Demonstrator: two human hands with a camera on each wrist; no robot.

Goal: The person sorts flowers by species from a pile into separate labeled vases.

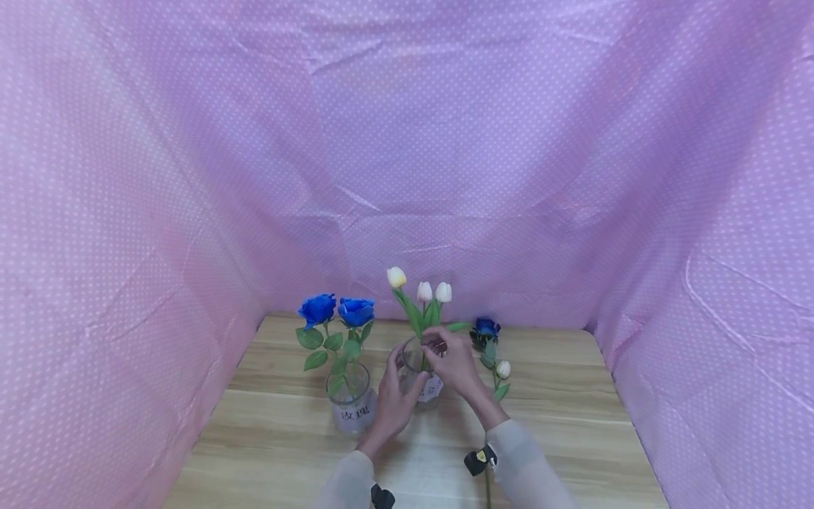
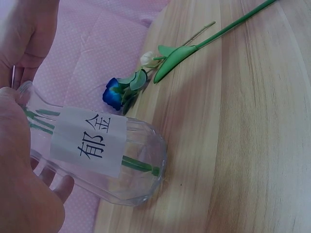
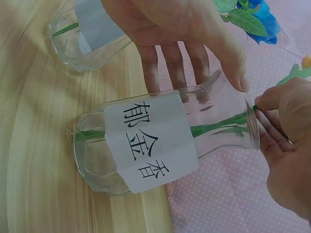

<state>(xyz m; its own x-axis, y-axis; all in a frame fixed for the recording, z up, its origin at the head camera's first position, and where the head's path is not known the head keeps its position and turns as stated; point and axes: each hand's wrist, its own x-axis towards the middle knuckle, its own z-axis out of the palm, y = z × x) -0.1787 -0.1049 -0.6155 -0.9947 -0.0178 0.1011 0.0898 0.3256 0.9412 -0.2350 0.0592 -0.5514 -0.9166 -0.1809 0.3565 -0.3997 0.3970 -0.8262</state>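
Observation:
A clear glass vase point(image 3: 90, 167) with a paper label stands on the table; tulip stems point(image 3: 218, 124) run down inside it. My left hand point(image 1: 397, 401) grips the vase from its left side, fingers behind and thumb in front near the neck. At the mouth, my right hand point(image 1: 453, 359) pinches a green tulip stem between thumb and fingers. Above the hands rise a yellowish-white tulip point(image 1: 396, 277) and two pale tulips point(image 1: 425, 291). Which bloom belongs to the pinched stem, I cannot tell.
Left of the hands is a second labelled vase point(image 1: 348, 417) with two blue roses point(image 1: 356, 312). On the table to the right lie a dark blue rose point(image 1: 486, 328) and a white flower point(image 1: 503, 369), with a long green stem point(image 2: 238, 24). Pink dotted cloth point(image 1: 445, 141) surrounds the table.

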